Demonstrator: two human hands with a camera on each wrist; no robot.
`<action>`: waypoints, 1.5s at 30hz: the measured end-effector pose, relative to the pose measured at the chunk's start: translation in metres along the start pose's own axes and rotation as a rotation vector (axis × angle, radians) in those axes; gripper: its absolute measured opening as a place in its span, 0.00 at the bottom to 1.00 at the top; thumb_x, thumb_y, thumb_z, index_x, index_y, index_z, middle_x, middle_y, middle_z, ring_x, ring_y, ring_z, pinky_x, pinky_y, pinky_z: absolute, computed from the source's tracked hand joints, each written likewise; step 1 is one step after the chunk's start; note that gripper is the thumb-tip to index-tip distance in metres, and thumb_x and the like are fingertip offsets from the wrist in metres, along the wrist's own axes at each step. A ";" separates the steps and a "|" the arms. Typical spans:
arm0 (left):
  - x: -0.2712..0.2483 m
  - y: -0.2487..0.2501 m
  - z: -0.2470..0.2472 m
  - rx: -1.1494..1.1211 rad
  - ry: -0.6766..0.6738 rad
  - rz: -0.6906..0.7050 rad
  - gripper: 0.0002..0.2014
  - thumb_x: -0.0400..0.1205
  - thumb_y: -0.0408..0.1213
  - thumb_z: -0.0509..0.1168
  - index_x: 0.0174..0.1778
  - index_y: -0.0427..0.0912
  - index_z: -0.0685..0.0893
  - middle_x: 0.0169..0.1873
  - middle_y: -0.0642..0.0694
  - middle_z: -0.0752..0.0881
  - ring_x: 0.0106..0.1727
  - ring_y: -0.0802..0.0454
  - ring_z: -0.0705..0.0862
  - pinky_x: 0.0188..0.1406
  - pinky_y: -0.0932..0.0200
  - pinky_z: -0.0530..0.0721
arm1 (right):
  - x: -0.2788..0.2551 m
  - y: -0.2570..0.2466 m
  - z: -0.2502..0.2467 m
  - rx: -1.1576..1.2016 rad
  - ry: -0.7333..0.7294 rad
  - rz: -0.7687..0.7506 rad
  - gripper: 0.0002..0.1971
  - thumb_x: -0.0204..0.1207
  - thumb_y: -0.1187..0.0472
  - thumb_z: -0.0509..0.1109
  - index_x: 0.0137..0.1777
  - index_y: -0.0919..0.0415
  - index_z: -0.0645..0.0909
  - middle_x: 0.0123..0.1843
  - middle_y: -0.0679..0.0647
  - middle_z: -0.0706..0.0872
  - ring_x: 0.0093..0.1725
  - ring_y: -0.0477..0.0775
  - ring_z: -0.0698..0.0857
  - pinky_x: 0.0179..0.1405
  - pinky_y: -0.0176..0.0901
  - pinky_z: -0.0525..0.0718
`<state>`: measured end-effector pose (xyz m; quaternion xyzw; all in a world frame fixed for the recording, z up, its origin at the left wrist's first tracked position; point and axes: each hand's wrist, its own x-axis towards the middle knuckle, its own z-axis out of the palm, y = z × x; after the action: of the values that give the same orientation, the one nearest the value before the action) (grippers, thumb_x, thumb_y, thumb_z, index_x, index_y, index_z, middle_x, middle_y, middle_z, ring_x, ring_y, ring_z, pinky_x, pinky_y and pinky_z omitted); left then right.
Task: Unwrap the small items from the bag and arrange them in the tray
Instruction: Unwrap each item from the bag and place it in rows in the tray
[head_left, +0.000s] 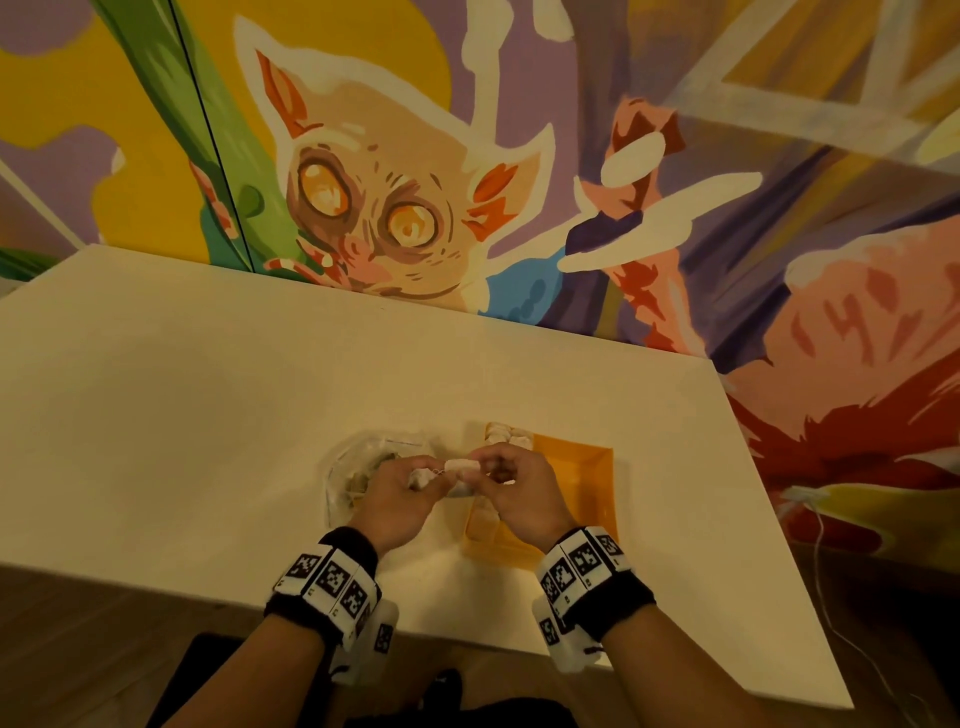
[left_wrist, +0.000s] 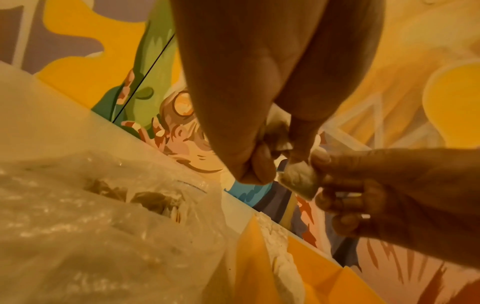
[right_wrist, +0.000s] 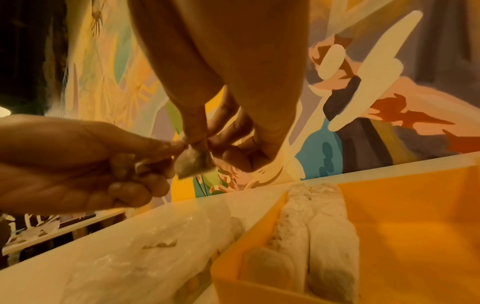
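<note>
1. Wrists nearest the head camera, both banded with marker cuffs. Left hand (head_left: 400, 491) and right hand (head_left: 511, 483) meet above the table (head_left: 208, 395), over the gap between bag (head_left: 353, 467) and tray (head_left: 587, 467).
2. Item in hand: one small wrapped item (right_wrist: 193, 164), pale, lumpy, held off the table between the two hands. In the head view it sits at centre, with the bag at 9 o'clock of it and the tray at 3 o'clock.
3. Left hand: thumb and forefinger pinch one end of the small wrapped item; remaining fingers curled, and some pale wrapper material shows bunched in the palm.
4. Right hand: fingertips (left_wrist: 322, 159) pinch the opposite end; other fingers curled under, clear of it.
5. Handling, judged: light, soft, deformable; the wrapper looks thin and crinkly, likely to tear or slip if pulled hard. Best taken at the twisted ends, not the body, with opposing pulls kept gentle so the contents do not squash or drop.
6. Bag: clear plastic, limp, lies on the table with more pieces inside.
7. Tray: orange, shallow, touching or just beside the bag, cannot tell which. A row of unwrapped pieces (right_wrist: 311, 222) lies along its 9 o'clock wall; the 3 o'clock half shows bare orange floor.
</note>
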<state>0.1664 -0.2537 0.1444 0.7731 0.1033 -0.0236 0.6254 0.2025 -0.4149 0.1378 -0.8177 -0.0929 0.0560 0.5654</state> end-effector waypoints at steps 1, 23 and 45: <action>0.001 0.000 0.001 -0.028 0.016 -0.001 0.06 0.81 0.37 0.71 0.39 0.51 0.84 0.28 0.55 0.79 0.26 0.61 0.74 0.30 0.64 0.73 | -0.001 0.002 0.001 -0.022 -0.017 0.005 0.07 0.72 0.59 0.79 0.41 0.47 0.85 0.36 0.44 0.85 0.36 0.42 0.82 0.40 0.33 0.81; 0.004 0.001 0.012 -0.264 0.112 -0.141 0.04 0.78 0.40 0.74 0.48 0.49 0.89 0.37 0.52 0.85 0.30 0.55 0.77 0.28 0.59 0.78 | 0.002 0.009 -0.002 -0.050 -0.062 0.095 0.09 0.73 0.53 0.78 0.37 0.56 0.85 0.42 0.52 0.88 0.41 0.54 0.87 0.41 0.44 0.86; 0.018 -0.056 0.057 0.586 -0.167 -0.266 0.20 0.85 0.47 0.62 0.70 0.40 0.80 0.72 0.43 0.78 0.72 0.46 0.77 0.66 0.60 0.73 | 0.036 0.058 -0.028 -0.632 -0.238 0.746 0.16 0.64 0.62 0.82 0.51 0.64 0.86 0.46 0.58 0.92 0.45 0.55 0.91 0.47 0.49 0.91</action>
<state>0.1782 -0.2957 0.0749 0.8952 0.1406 -0.1972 0.3742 0.2479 -0.4523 0.0939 -0.9143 0.1297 0.3163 0.2171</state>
